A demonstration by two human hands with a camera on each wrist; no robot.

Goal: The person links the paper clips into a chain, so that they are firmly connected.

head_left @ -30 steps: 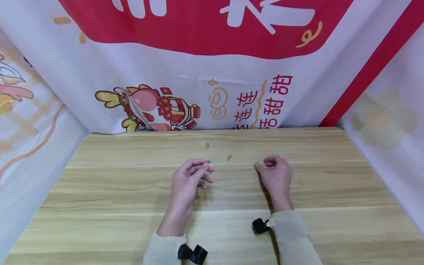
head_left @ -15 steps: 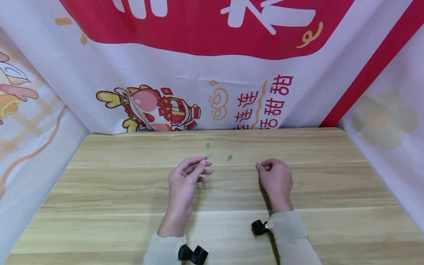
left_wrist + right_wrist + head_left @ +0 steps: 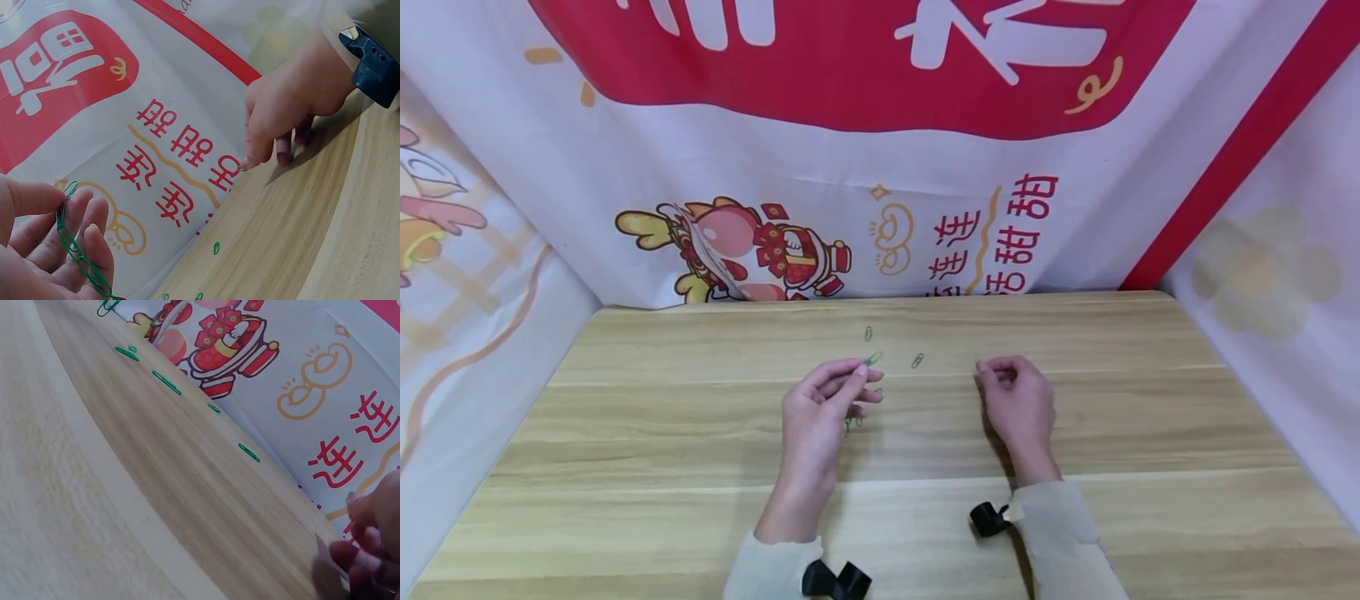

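My left hand is raised over the table, pinching a chain of linked green paper clips between thumb and forefinger. In the left wrist view the chain hangs down across the other fingers. To the right, my right hand has thumb and forefinger together on a small paper clip, mostly hidden by the fingertips. Between the hands and farther back, two loose green paper clips lie on the wood, one clip to the right of the other clip.
More green clips lie near the left hand, such as one clip in the right wrist view. The wooden table ends at a white printed cloth at the back. Cloth also hangs at both sides. Black cameras sit on the wrists.
The right hand's forefinger has come down to meet the thumb at the small paper clip. The left hand has shifted slightly left, still pinching the chain.
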